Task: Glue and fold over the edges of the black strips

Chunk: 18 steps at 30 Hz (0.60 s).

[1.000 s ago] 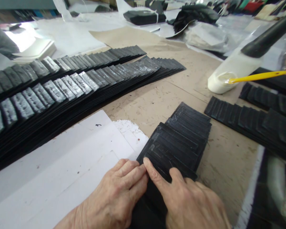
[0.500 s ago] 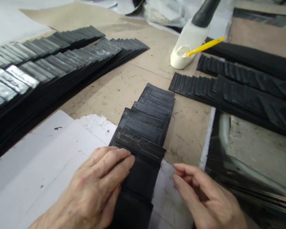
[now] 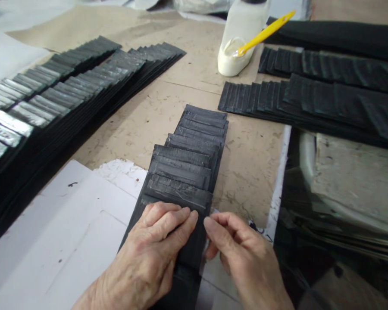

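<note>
Overlapping black pieces, which look like leather or a similar sheet, form a staggered row [image 3: 184, 172] that runs away from me. My left hand [image 3: 161, 245] lies across the near part of this row, fingers together and pressing down on the top piece. At the right edge of the same piece is my right hand [image 3: 236, 245], with thumb and forefinger pinched on that edge. Its other fingers curl below and are partly hidden. The near end of the row passes under my left hand and out of view.
Long staggered stacks of black pieces [image 3: 84, 86] lie at the left, and more stacks [image 3: 310, 92] at the right. A white bottle [image 3: 242, 32] with a side opening holds a yellow-handled tool [image 3: 268, 32]. White sheets [image 3: 51, 228] cover the table [image 3: 142, 107] at left.
My right hand has moved left, from beside the row to the top piece's edge. My left hand has slid slightly right on the row. The view has shifted.
</note>
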Available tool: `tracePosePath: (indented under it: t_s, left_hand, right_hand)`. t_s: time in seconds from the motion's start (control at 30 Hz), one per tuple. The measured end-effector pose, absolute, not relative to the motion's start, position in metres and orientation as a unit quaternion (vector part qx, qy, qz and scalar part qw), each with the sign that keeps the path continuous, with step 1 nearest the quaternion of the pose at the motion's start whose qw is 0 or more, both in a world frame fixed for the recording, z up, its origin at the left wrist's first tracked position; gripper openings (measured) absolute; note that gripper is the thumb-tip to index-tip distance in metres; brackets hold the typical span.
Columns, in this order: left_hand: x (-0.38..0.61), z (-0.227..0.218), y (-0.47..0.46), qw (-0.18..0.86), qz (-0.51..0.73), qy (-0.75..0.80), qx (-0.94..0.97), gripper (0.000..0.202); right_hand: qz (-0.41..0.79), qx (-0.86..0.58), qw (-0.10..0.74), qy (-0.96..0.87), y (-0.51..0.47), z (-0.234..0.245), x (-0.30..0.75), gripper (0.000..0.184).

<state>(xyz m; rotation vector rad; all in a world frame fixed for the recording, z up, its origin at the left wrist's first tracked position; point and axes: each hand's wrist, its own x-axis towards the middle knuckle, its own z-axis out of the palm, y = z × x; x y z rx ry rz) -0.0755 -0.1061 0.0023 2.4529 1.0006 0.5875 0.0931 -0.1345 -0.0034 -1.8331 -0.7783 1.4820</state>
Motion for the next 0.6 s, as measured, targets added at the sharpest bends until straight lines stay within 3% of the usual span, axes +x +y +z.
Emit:
tracePosePath:
  t_s: [0.4, 0.5, 0.6]
  left_hand:
    - [-0.096, 0.000, -0.110, 0.118, 0.201, 0.409, 0.882, 0.038]
    - [-0.094, -0.002, -0.118, 0.086, 0.195, 0.406, 0.889, 0.038]
    - [-0.092, 0.001, -0.127, 0.051, 0.166, 0.420, 0.891, 0.038]
  right_hand:
    - [0.490, -0.733, 0.271, -0.387, -0.131, 0.004, 0.084, 0.037]
    - [0.372, -0.723, 0.314, -0.490, -0.135, 0.000, 0.090, 0.032]
    - [0.142, -0.664, 0.361, -0.640, -0.130, -0.003, 0.097, 0.020]
